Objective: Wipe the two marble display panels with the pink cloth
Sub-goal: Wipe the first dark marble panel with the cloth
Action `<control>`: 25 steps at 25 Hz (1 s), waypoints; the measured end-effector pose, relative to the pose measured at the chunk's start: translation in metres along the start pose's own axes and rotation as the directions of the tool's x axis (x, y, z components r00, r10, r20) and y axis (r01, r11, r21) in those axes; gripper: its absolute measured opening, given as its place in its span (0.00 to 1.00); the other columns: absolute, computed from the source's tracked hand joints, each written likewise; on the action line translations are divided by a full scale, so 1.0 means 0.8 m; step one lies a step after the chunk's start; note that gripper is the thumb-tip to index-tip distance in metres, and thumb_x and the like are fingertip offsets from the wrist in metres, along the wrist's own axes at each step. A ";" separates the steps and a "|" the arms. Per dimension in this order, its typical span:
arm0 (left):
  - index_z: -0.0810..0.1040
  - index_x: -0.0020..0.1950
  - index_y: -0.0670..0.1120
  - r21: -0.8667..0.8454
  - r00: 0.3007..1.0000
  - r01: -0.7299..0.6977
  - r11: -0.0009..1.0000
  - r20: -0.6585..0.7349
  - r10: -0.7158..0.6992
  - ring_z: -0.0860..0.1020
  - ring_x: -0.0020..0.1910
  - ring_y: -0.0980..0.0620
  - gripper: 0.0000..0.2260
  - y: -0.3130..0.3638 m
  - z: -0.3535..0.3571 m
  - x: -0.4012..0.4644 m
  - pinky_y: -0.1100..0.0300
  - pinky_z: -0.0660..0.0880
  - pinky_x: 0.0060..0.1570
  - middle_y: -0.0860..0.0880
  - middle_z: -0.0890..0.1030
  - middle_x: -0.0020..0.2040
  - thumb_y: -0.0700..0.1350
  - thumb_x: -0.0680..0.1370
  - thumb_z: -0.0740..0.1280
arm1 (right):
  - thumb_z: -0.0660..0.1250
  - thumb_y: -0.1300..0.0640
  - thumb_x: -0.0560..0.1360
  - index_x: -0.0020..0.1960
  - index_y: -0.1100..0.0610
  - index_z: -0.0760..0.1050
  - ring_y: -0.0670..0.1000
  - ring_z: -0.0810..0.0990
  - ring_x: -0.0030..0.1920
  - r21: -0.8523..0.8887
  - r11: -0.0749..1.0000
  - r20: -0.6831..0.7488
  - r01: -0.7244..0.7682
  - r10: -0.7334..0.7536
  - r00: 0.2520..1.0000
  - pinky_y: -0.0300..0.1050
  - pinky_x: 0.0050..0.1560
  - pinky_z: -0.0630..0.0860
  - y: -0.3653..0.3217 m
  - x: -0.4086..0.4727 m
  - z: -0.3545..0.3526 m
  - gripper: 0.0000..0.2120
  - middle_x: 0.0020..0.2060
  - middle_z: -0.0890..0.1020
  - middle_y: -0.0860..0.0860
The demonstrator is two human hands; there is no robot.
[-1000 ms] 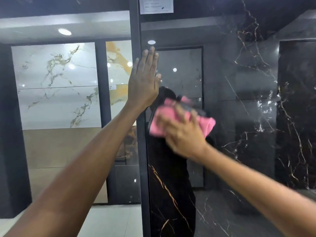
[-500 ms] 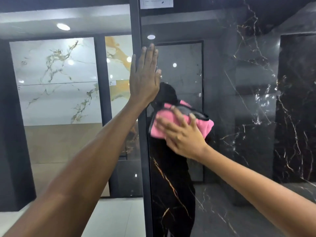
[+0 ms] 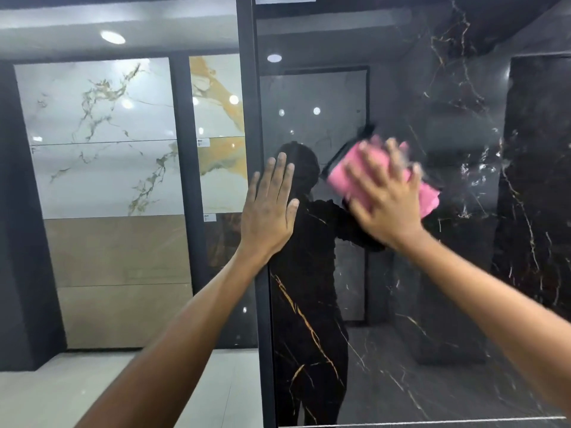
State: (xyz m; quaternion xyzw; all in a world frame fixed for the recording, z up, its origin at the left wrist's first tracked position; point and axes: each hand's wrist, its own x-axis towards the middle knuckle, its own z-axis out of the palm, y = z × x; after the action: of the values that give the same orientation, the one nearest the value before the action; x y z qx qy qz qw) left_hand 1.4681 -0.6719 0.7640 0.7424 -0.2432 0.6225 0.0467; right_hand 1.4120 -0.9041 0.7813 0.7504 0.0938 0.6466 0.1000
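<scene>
Item, black marble panel (image 3: 463, 273), gold-veined and glossy: right hand (image 3: 387, 205), fingers spread wide, presses the pink cloth (image 3: 346, 174) flat against its upper middle to wipe, while the left hand (image 3: 267, 211), fingers straight, braces on the panel's dark left frame (image 3: 262, 335), apparently steadying it.

Marble panel (image 3: 432, 288) across right half of frame, behind both hands. Cloth (image 3: 346, 173) right of centre, against panel under right hand (image 3: 384, 202). Left hand (image 3: 267, 214) left of cloth, flat at panel's left edge. Frame post (image 3: 247, 97) upper centre; tile display (image 3: 99, 137) far left, behind.
</scene>
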 end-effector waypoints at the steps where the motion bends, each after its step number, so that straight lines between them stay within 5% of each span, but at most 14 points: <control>1: 0.51 0.79 0.42 -0.001 1.000 -0.002 1.000 0.001 0.002 0.51 0.79 0.46 0.28 -0.001 0.000 -0.001 0.49 0.48 0.77 0.44 0.54 0.80 0.48 0.81 0.53 | 0.57 0.43 0.74 0.75 0.46 0.62 0.65 0.55 0.76 -0.028 0.970 0.045 0.241 -0.239 0.970 0.68 0.64 0.59 -0.016 -0.049 0.008 0.30 0.77 0.59 0.51; 3: 0.51 0.79 0.42 -0.006 1.000 -0.004 1.000 0.006 0.004 0.51 0.79 0.46 0.28 0.000 -0.002 0.001 0.48 0.49 0.77 0.44 0.54 0.80 0.48 0.81 0.53 | 0.57 0.43 0.75 0.76 0.44 0.60 0.63 0.53 0.77 -0.033 0.783 0.190 0.621 -0.606 0.773 0.67 0.64 0.59 -0.015 -0.134 0.008 0.29 0.78 0.56 0.49; 4: 0.51 0.79 0.42 -0.010 1.000 -0.004 1.000 0.010 0.004 0.51 0.79 0.46 0.28 0.001 -0.002 0.001 0.48 0.49 0.77 0.44 0.54 0.80 0.48 0.81 0.53 | 0.57 0.42 0.76 0.77 0.43 0.58 0.62 0.52 0.77 -0.035 0.724 0.229 0.689 -0.665 0.710 0.67 0.64 0.60 0.001 -0.147 0.003 0.30 0.79 0.53 0.48; 5: 0.51 0.79 0.42 -0.013 1.000 0.000 1.000 0.012 0.001 0.51 0.79 0.46 0.28 0.001 -0.002 0.001 0.48 0.49 0.77 0.44 0.54 0.80 0.48 0.81 0.53 | 0.56 0.42 0.76 0.77 0.42 0.56 0.61 0.52 0.77 -0.054 0.740 0.215 0.670 -0.647 0.732 0.66 0.63 0.60 0.024 -0.138 0.000 0.31 0.79 0.51 0.47; 8: 0.51 0.79 0.42 -0.010 1.000 -0.002 1.000 0.007 0.002 0.51 0.79 0.46 0.27 0.000 0.000 -0.001 0.47 0.50 0.77 0.44 0.53 0.80 0.48 0.82 0.53 | 0.53 0.41 0.77 0.77 0.44 0.57 0.60 0.55 0.76 -0.077 0.991 0.018 0.111 -0.110 0.994 0.64 0.63 0.60 0.071 -0.038 -0.013 0.29 0.78 0.56 0.49; 10: 0.51 0.79 0.42 -0.009 1.000 -0.004 1.000 0.007 0.004 0.51 0.79 0.46 0.27 0.000 0.000 -0.001 0.48 0.49 0.77 0.44 0.53 0.80 0.49 0.82 0.53 | 0.53 0.41 0.78 0.76 0.48 0.63 0.61 0.55 0.76 0.027 0.974 -0.001 -0.226 0.226 0.974 0.66 0.65 0.59 0.060 0.019 -0.022 0.28 0.77 0.61 0.51; 11: 0.52 0.79 0.42 -0.009 1.000 -0.004 1.000 0.005 0.004 0.51 0.79 0.46 0.27 0.000 -0.001 0.000 0.48 0.49 0.77 0.44 0.53 0.80 0.48 0.82 0.53 | 0.54 0.42 0.77 0.75 0.49 0.64 0.62 0.54 0.76 0.058 0.971 -0.003 -0.232 0.233 0.973 0.67 0.66 0.58 0.040 0.023 -0.019 0.28 0.77 0.62 0.50; 14: 0.53 0.79 0.42 -0.015 1.000 -0.012 1.000 -0.010 0.012 0.52 0.79 0.46 0.27 0.000 -0.001 0.000 0.48 0.50 0.77 0.44 0.55 0.80 0.47 0.82 0.54 | 0.59 0.46 0.74 0.72 0.48 0.69 0.63 0.55 0.76 0.020 0.971 0.073 0.237 -0.238 0.969 0.67 0.63 0.60 -0.036 -0.082 0.009 0.27 0.76 0.62 0.49; 16: 0.53 0.79 0.42 -0.014 1.000 -0.014 1.000 -0.010 0.014 0.52 0.79 0.46 0.27 -0.001 -0.002 0.001 0.49 0.48 0.77 0.44 0.55 0.80 0.48 0.82 0.54 | 0.62 0.46 0.73 0.65 0.45 0.76 0.62 0.52 0.77 0.060 0.773 0.234 0.632 -0.626 0.744 0.65 0.62 0.60 -0.066 -0.195 0.012 0.20 0.75 0.62 0.45; 18: 0.52 0.79 0.42 0.000 1.000 -0.007 1.000 -0.006 0.007 0.52 0.79 0.46 0.27 0.001 -0.002 0.000 0.49 0.47 0.77 0.44 0.54 0.80 0.48 0.82 0.54 | 0.66 0.46 0.72 0.63 0.43 0.76 0.58 0.50 0.77 0.129 0.624 0.305 0.771 -0.764 0.568 0.62 0.62 0.61 -0.046 -0.228 0.001 0.19 0.74 0.62 0.43; 20: 0.52 0.79 0.41 0.008 1.000 -0.006 1.000 -0.006 0.006 0.52 0.79 0.45 0.27 0.002 -0.002 -0.001 0.49 0.47 0.77 0.43 0.55 0.80 0.48 0.82 0.53 | 0.63 0.47 0.73 0.67 0.44 0.71 0.57 0.55 0.76 0.086 0.793 0.196 0.603 -0.607 0.770 0.58 0.59 0.63 -0.012 -0.182 -0.001 0.22 0.74 0.63 0.46; 22: 0.53 0.79 0.41 -0.005 1.000 -0.004 1.000 0.006 0.004 0.52 0.79 0.45 0.26 0.001 -0.005 0.000 0.49 0.47 0.77 0.43 0.55 0.80 0.48 0.83 0.52 | 0.62 0.48 0.75 0.70 0.47 0.68 0.60 0.59 0.74 0.025 0.992 0.060 0.125 -0.126 0.990 0.58 0.59 0.62 0.000 -0.107 -0.006 0.24 0.73 0.65 0.50; 23: 0.53 0.79 0.41 -0.037 1.000 -0.006 0.999 0.007 0.007 0.52 0.79 0.46 0.26 0.001 -0.007 0.001 0.50 0.46 0.77 0.43 0.55 0.80 0.48 0.83 0.52 | 0.62 0.48 0.75 0.71 0.48 0.69 0.61 0.59 0.74 0.052 0.997 0.043 -0.059 0.057 0.997 0.58 0.60 0.61 -0.013 -0.086 -0.006 0.25 0.73 0.67 0.50; 25: 0.54 0.79 0.40 -0.138 1.000 -0.009 0.990 -0.004 0.009 0.52 0.79 0.46 0.25 0.006 -0.008 -0.012 0.50 0.46 0.77 0.43 0.55 0.79 0.46 0.83 0.53 | 0.62 0.48 0.73 0.72 0.49 0.70 0.63 0.54 0.76 0.064 0.998 0.035 -0.013 0.011 0.999 0.62 0.60 0.63 -0.064 -0.114 0.011 0.27 0.74 0.65 0.49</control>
State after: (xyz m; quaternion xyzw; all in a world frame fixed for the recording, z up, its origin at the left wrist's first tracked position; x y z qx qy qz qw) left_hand 1.4590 -0.6703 0.7551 0.7354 -0.2890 0.6055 0.0956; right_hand 1.4065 -0.8794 0.6790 0.7650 0.1082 0.6306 0.0737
